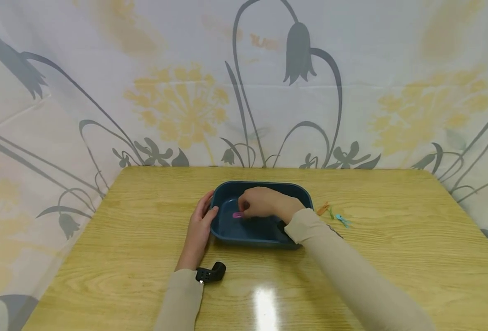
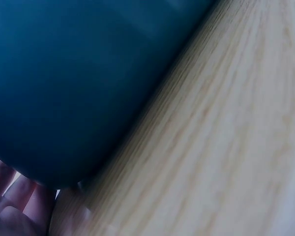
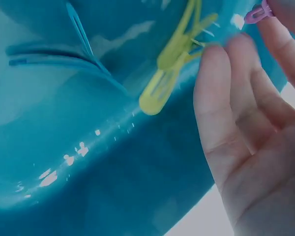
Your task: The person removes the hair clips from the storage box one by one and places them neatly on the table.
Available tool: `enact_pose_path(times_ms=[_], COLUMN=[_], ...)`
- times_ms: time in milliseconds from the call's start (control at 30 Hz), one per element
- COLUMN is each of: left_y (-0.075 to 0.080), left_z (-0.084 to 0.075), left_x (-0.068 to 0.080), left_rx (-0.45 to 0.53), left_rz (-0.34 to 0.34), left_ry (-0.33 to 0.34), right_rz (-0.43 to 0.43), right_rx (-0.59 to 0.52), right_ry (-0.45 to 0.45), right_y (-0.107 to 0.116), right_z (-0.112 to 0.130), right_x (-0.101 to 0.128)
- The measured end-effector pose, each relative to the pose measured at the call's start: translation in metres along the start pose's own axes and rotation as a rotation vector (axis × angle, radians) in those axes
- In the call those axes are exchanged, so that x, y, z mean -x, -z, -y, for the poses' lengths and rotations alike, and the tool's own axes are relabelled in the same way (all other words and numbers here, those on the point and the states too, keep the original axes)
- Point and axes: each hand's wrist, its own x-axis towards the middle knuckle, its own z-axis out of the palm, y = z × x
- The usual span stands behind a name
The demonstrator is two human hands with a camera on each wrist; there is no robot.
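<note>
A dark blue plastic basin (image 1: 264,241) stands on the wooden table. My left hand (image 1: 200,220) holds its left end, thumb at the rim and fingers along the outer wall; the left wrist view shows those fingers (image 2: 37,201) against the basin's side. My right hand (image 1: 262,202) reaches down inside the basin. Between its thumb and index finger it pinches a small pink hair clip (image 3: 258,12), partly covered by the fingertips. Beside this hand, a blue hair clip (image 3: 69,61) and yellow hair clips (image 3: 157,93) lie inside the basin, hidden by the arm in the head view.
To the right of the basin, an orange clip (image 1: 323,208), a green clip (image 1: 331,213) and a light blue clip (image 1: 343,220) lie on the table (image 1: 393,257). A flower-patterned cloth (image 1: 351,115) hangs behind the table's far edge.
</note>
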Motion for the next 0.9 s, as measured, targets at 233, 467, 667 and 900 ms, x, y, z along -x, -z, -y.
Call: enact_pose_path(times_ms=[233,467,667,900], left_y=[-0.003,-0.003,0.001,-0.002], left_z=[-0.019,-0.022,-0.005,-0.003], left_x=[0.010,0.013,0.005,0.003], left_rx=[0.007,-0.013,-0.041,-0.059], left_rz=[0.011,0.025,0.009,0.000], left_ry=[0.026,0.036,0.032,0.002], right_rz=[-0.001,-0.018,-0.057,-0.107], right_rx=[-0.050,-0.043,-0.046,-0.085], right_ry=[-0.021,-0.025,0.010,-0.013], right_y=[0.007,0.010,0.013,0.015], right_z=[-0.001,-0.001,-0.002,-0.008], right_x=[0.011,0.019,0.028,0.046])
